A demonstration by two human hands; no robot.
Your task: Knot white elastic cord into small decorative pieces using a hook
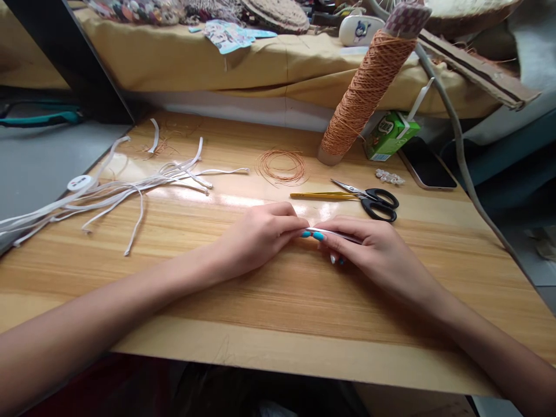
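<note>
Both my hands meet over the middle of the wooden table, pinching a thin white cord (341,234). My left hand (264,234) is closed on its left end, with thumb and forefinger pressed together. Closed as well, my right hand (369,240) grips the cord just beside, and part of it runs under the fingers. Just beyond the hands lie gold tweezers (324,196) and small scissors (373,200) with black handles. A coil of copper-coloured thread (282,167) rests farther back. To the left, several white cords (143,186) are spread in a loose bundle.
A tall cone of orange-brown thread (367,92) stands at the back right by a green drink carton (388,136) with a straw. A phone (428,165) and a clear beaded piece (389,176) lie nearby. A grey cable (456,127) runs down the right edge.
</note>
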